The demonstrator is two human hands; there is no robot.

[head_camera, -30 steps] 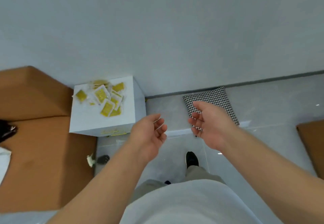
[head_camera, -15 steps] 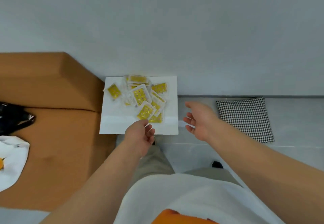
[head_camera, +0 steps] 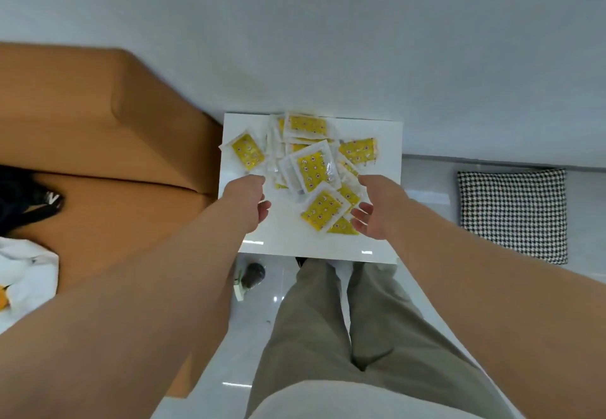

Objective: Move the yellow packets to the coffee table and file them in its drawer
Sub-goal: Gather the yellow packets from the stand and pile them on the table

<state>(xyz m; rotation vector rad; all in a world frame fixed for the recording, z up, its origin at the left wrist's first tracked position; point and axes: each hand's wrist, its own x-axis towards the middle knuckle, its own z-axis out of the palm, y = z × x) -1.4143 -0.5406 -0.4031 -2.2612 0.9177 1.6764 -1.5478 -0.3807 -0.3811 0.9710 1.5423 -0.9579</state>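
Several yellow packets [head_camera: 313,169] in clear wrappers lie in a loose heap on a small white table [head_camera: 383,248] against the wall. One packet [head_camera: 247,155] lies apart at the heap's left. My left hand [head_camera: 249,202] hovers over the table at the left of the heap, fingers apart and curled downward, holding nothing. My right hand [head_camera: 377,208] is at the heap's right edge, palm turned inward, fingers spread, close to the nearest packet [head_camera: 323,210]. Neither hand grips a packet.
An orange-brown sofa [head_camera: 108,163] stands left of the table, with a black item [head_camera: 29,202] and white cloth [head_camera: 26,274] on it. A houndstooth cushion [head_camera: 513,213] lies on the glossy floor at the right. A small dark object [head_camera: 252,276] sits by the table's foot.
I have stepped up to the white table, which now lies directly under me. Both hands moved forward from in front of the table to either side of the packet heap.
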